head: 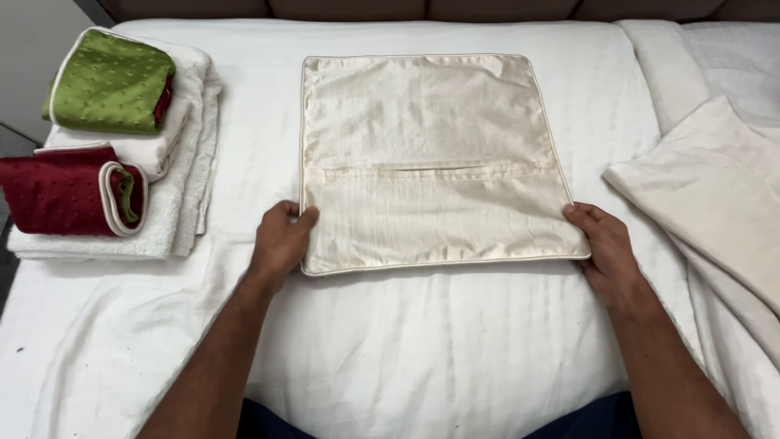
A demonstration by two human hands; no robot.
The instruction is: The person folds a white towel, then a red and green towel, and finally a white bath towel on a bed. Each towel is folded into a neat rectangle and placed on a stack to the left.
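The cream cushion cover [431, 162] lies flat in the middle of the white bedsheet [422, 349], back side up, its slit opening running across the middle. The left hand [280, 244] pinches the near left corner between thumb and fingers, and the right hand [605, 248] grips the near right corner the same way, so both are closed on the fabric. To handle it well, I judge both corners should be kept level and taut, so the piped edges stay straight and no crease forms. Far left sits a stack of white towels [183, 195] carrying a green dotted cloth [110, 81] and a red dotted cloth [61, 191]. Right lies a cream pillow [715, 187].
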